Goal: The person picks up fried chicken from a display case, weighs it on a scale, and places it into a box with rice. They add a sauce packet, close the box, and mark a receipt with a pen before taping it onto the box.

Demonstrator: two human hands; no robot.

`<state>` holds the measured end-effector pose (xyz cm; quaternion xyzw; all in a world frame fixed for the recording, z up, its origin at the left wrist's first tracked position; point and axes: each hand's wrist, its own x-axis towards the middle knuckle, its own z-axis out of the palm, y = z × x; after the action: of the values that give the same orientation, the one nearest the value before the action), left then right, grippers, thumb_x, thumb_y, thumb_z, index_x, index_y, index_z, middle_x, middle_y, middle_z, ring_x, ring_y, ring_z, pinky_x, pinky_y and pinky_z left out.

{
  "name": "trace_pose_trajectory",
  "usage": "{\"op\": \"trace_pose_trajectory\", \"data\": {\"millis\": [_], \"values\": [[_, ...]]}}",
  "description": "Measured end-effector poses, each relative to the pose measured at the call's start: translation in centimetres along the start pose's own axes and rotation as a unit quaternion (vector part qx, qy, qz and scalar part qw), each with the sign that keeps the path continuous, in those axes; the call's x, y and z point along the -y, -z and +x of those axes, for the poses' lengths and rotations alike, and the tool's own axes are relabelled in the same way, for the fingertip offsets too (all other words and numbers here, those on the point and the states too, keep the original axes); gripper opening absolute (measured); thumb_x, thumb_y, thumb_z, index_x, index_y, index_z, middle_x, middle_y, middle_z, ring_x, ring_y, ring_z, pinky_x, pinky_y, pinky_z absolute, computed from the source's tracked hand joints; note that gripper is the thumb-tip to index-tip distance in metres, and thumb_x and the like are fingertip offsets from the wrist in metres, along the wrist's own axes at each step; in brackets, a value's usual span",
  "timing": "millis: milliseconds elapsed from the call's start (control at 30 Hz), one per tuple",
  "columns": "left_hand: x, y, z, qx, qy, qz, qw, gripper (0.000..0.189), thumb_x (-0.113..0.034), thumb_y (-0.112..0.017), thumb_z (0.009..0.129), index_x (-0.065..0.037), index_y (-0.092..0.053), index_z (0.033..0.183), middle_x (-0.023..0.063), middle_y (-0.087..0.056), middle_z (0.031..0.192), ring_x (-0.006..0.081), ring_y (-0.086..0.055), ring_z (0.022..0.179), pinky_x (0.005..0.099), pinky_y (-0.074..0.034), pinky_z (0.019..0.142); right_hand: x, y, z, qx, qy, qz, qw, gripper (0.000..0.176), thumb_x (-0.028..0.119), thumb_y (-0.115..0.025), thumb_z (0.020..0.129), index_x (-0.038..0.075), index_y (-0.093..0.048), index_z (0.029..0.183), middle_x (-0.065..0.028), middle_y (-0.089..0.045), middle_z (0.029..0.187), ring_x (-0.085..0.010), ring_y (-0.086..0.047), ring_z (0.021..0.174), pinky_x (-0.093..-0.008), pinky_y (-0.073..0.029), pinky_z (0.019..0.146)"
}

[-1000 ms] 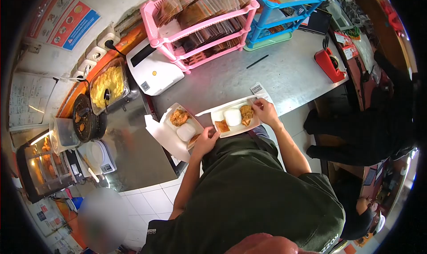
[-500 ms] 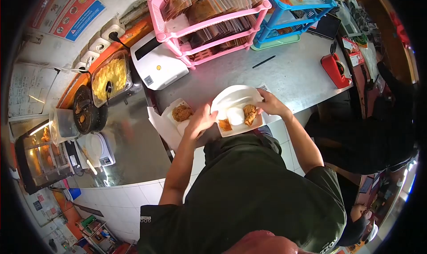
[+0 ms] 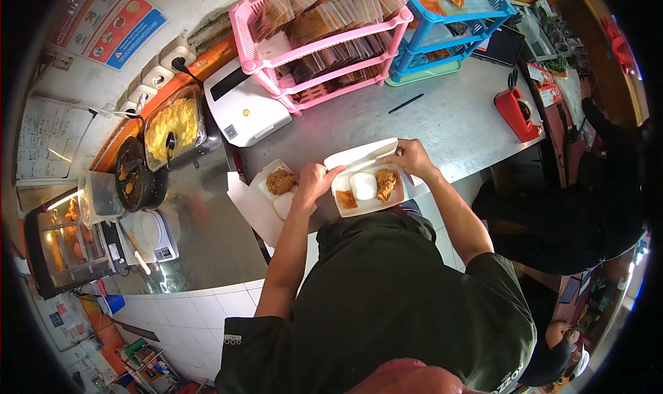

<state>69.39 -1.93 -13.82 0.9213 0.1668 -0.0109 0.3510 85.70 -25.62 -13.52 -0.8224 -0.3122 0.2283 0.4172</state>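
A white paper food box (image 3: 370, 208) stands at the counter's front edge with its lid (image 3: 362, 152) raised and tilted over the back. Inside lie white rice (image 3: 363, 186), a piece of fried chicken (image 3: 387, 185) and an orange sachet (image 3: 346, 199). My left hand (image 3: 317, 183) grips the left corner of this box at the lid, fingers bent round it. At the lid's right corner, my right hand (image 3: 416, 160) pinches the card. Left of my left hand sits a second open box (image 3: 257, 191) with fried chicken (image 3: 281, 182) and rice, partly hidden by my wrist.
Behind are a pink rack (image 3: 324, 37) of sachets, a blue rack (image 3: 452, 35) and a white machine (image 3: 246, 109). A pen (image 3: 405, 103) and red tape dispenser (image 3: 516, 115) lie right; a black pan (image 3: 140, 175) and scale (image 3: 153, 235) left. A person in dark clothes (image 3: 552, 207) is at right.
The lid has been bent further forward and its top edge now looks straight. My right hand has moved up slightly along it; my left hand has shifted to the lid's left corner.
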Motion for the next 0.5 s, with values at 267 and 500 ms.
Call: {"op": "trace_pose_trajectory", "data": {"millis": [267,500], "values": [[0.1,1.2,0.7,0.089,0.029,-0.007,0.996,0.068,-0.052,-0.061,0.084,0.008,-0.049,0.054,0.0236,-0.042,0.049,0.0339,-0.043,0.044,0.0435,-0.040,0.049,-0.1,-0.2,0.7,0.001,0.024,-0.060,0.998,0.027,0.024,-0.078,0.074,-0.001,-0.070,0.080,-0.0156,-0.065,0.064,-0.0207,-0.062,0.053,-0.0324,-0.049,0.053],[1.7,0.8,0.5,0.072,-0.044,-0.064,0.994,0.055,-0.041,-0.050,0.093,0.010,-0.055,0.075,0.0246,-0.048,0.062,0.0260,-0.054,0.062,0.0426,-0.043,0.065,-2.2,1.5,1.3,0.088,0.257,-0.206,0.940,0.019,0.021,-0.065,0.084,0.004,-0.068,0.078,-0.0156,-0.065,0.068,-0.0268,-0.065,0.062,-0.0370,-0.051,0.061]]}}
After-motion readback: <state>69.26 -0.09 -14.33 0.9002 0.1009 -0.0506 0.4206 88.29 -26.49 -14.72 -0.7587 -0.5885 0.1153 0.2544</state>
